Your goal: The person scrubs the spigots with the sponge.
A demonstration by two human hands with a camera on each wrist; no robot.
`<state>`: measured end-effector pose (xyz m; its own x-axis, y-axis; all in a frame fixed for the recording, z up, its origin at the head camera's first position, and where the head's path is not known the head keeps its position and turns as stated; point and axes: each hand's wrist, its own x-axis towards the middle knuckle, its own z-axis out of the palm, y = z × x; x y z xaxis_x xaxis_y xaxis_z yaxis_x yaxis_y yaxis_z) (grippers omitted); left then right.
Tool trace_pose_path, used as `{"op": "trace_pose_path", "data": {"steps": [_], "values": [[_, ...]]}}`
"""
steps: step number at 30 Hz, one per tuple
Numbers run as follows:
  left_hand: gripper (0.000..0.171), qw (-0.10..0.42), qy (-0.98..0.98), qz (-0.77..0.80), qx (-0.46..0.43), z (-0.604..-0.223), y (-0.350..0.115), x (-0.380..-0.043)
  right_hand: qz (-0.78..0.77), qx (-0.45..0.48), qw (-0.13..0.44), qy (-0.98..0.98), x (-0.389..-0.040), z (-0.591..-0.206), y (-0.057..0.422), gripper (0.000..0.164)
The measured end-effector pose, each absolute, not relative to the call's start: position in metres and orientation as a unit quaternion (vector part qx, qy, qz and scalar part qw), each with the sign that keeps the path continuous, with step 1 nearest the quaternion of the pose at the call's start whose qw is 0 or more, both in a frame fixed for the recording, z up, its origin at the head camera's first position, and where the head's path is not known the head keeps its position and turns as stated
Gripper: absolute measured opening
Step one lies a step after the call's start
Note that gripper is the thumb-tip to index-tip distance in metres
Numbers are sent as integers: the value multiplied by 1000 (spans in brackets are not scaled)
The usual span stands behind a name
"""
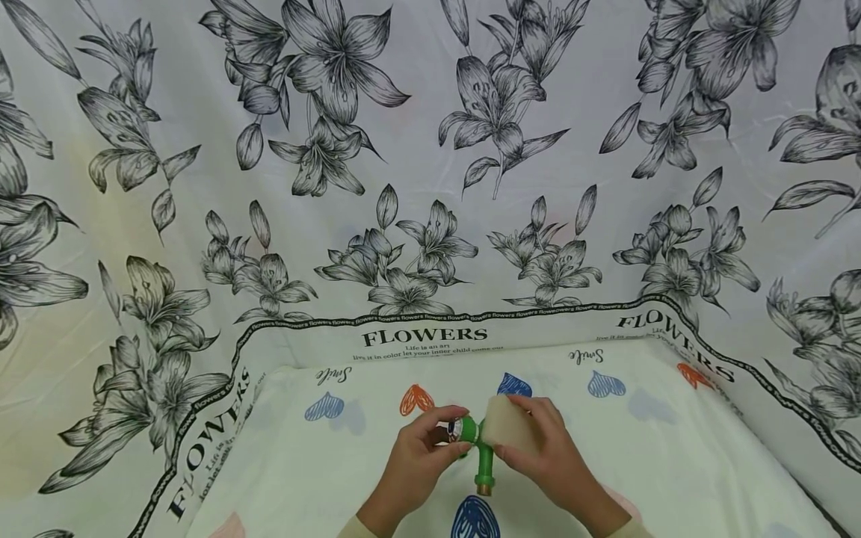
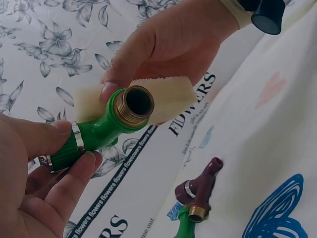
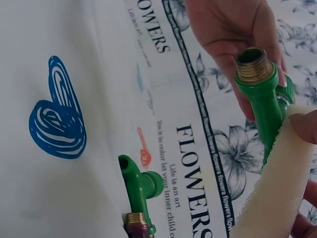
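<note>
A green tap (image 1: 484,457) with a brass threaded end is held up over the cloth. My left hand (image 1: 420,452) pinches its knob end between thumb and fingers, beside a silver band (image 2: 78,137). My right hand (image 1: 554,456) grips a cream sponge (image 1: 506,424) with the thumb on one face and fingers on the other. The sponge lies against the green body in the right wrist view, partly behind it in the left wrist view. The open brass mouth (image 2: 138,101) faces the left wrist camera.
On the white, heart-printed cloth (image 1: 282,448) lie a maroon tap (image 2: 200,188) with a brass end and another green tap (image 3: 136,183), close together beneath my hands. A flower-printed curtain (image 1: 403,164) rises behind and along both sides.
</note>
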<state>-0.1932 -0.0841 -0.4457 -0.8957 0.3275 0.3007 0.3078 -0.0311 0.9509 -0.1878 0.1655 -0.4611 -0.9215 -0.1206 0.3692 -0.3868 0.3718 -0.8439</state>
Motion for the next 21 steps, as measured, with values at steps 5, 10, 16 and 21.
{"op": "trace_pose_path", "data": {"steps": [5,10,16,21], "values": [[41,7,697,682,223,-451,-84,-195,550,145,98,-817,-185,-466,162,71],[41,1,701,680,214,-456,-84,-198,545,166,91,-817,-181,-472,158,69],[42,-10,707,678,199,-458,-84,-201,546,205,75,-809,-173,-474,153,66],[43,-25,718,671,185,-457,-84,-205,529,264,86,-802,-170,-476,151,66]]}}
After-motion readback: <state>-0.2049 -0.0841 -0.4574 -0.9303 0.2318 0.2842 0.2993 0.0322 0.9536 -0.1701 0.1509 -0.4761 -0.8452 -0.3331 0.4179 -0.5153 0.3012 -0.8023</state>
